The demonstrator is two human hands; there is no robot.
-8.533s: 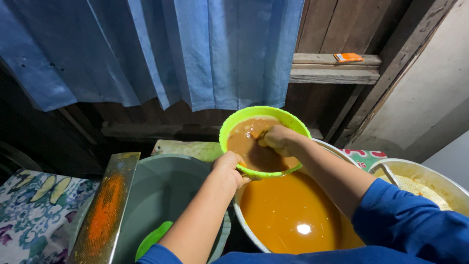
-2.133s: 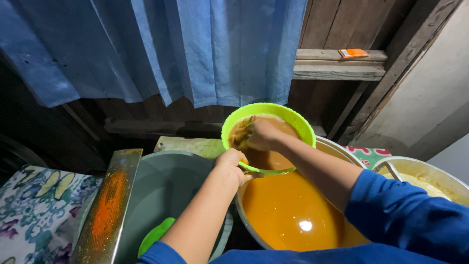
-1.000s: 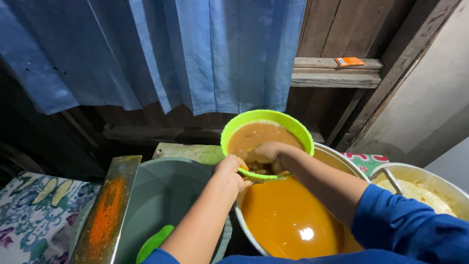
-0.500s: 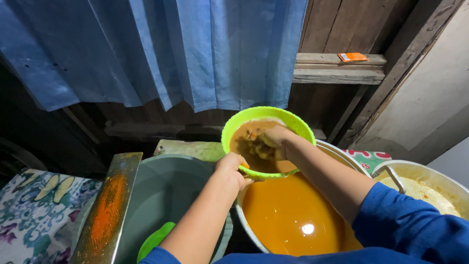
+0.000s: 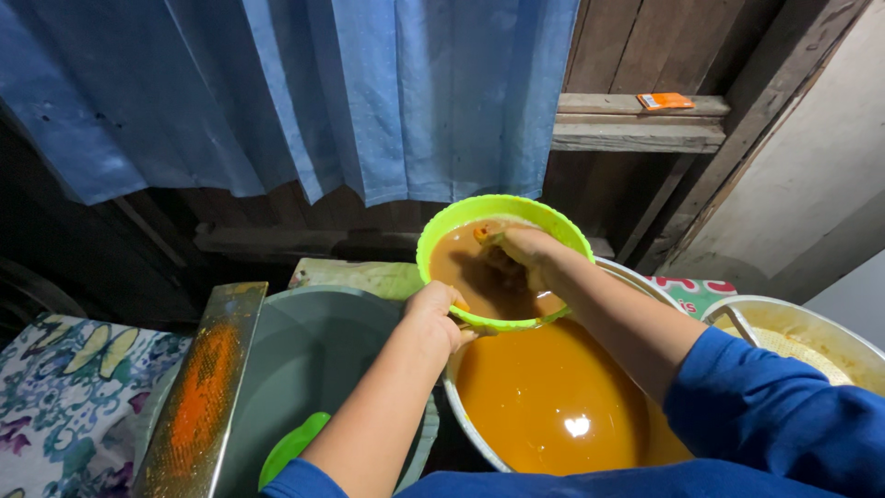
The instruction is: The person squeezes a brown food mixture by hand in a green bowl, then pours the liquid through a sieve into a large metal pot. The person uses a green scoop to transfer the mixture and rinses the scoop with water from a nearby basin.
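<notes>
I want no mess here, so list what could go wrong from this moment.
1. The left hand grips the green strainer bowl at one rim only; it could tip and slop brown liquid outside the metal pot.
2. The right hand works inside the bowl, so drips may land on the grey tub beside it.

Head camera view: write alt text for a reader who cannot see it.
A person's left hand grips the rim of a lime-green bowl over a metal basin of orange liquid, while the right hand presses into brown pulp inside it. An orange-stained grater leans on a grey tub at left.
</notes>
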